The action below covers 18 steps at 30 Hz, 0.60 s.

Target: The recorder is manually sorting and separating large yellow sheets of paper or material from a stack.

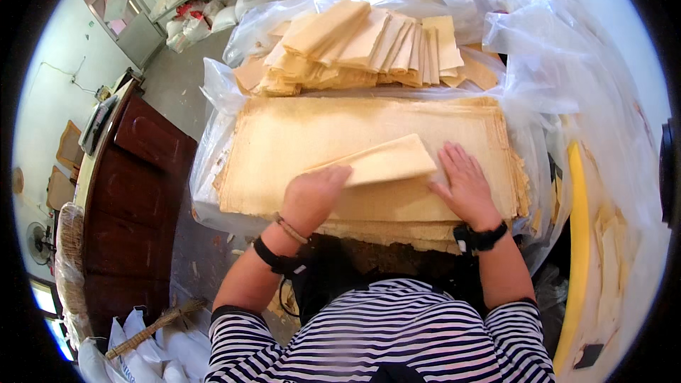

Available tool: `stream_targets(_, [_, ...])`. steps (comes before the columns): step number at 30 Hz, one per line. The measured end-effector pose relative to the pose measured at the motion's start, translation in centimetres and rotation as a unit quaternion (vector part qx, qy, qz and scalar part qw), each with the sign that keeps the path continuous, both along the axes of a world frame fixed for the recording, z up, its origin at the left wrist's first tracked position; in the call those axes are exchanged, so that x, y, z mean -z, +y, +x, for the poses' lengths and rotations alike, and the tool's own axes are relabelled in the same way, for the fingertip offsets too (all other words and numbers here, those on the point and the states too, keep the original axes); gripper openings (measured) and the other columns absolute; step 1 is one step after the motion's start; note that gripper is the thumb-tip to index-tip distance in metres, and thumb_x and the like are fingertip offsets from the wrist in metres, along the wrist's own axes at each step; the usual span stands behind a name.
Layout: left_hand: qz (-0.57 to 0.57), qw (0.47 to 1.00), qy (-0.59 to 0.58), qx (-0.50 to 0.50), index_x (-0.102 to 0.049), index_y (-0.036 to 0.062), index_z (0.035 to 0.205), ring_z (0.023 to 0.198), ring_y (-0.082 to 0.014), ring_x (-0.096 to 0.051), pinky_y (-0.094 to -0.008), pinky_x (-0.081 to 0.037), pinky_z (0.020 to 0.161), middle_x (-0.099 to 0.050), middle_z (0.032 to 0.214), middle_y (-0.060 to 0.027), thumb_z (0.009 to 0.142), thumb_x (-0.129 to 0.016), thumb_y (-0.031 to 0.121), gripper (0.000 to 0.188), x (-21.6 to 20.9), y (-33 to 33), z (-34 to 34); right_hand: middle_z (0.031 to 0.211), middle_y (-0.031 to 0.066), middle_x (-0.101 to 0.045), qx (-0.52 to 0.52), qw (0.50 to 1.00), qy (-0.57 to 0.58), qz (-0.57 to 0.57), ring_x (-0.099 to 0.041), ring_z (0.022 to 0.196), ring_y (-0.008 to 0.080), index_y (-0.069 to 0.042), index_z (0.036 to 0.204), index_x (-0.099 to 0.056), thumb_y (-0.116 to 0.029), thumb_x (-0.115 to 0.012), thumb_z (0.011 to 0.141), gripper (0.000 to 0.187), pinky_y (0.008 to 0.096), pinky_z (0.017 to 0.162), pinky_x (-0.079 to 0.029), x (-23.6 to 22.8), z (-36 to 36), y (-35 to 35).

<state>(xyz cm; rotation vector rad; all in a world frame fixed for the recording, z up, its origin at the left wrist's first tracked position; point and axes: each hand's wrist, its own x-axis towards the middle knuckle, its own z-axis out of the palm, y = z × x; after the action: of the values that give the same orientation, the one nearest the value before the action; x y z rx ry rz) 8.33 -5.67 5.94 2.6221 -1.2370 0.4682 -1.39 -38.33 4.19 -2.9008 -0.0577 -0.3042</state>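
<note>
A tall pile of wide, thin beige sheets [298, 128], which look like bean curd sheets, lies in front of me with rough, layered edges. On top of it is one folded beige sheet [394, 161], a narrow strip slanting up to the right. My left hand [316, 195] is closed around the strip's left end, slightly blurred. At the other end, my right hand [464, 183] lies flat on the pile, fingers stretched out, its thumb close to the strip's corner. Beyond the pile, several folded sheets [369, 39] are heaped in overlapping rows.
Clear plastic film [539, 50] drapes around the pile and along the right wall. To the left stands a dark wooden cabinet [135, 184]. White sacks [152, 344] and a straw broom [152, 328] are at lower left. A yellow curved edge [576, 241] runs down the right side.
</note>
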Motion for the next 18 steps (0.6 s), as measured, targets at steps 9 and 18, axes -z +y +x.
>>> stream_targets(9, [-0.083, 0.944, -0.245, -0.205, -0.065, 0.0262, 0.125, 0.06, -0.0364, -0.066, -0.0475, -0.052, 0.054, -0.066, 0.067, -0.0157, 0.099, -0.054, 0.029, 0.028, -16.2, -4.0, 16.9, 0.154, 0.017, -0.038, 0.021, 1.0, -0.003, 0.002, -0.032, 0.145, 0.0349, -0.004, 0.144, -0.045, -0.041, -0.071, 0.086, 0.074, 0.0509, 0.118, -0.025, -0.1, -1.6, -2.3])
stream_targets(18, [0.102, 0.967, 0.046, -0.23, -0.052, 0.0101, 0.135, 0.126, -0.0362, -0.054, -0.0497, -0.044, 0.104, -0.054, 0.138, -0.0209, 0.089, -0.065, 0.047, 0.061, -6.7, -12.4, 25.7, 0.153, 0.0173, -0.04, 0.03, 0.999, -0.008, 0.03, -0.033, 0.144, 0.0342, -0.004, 0.142, -0.048, -0.041, -0.073, 0.083, 0.074, 0.0503, 0.118, -0.025, 0.1, -4.0, -1.8])
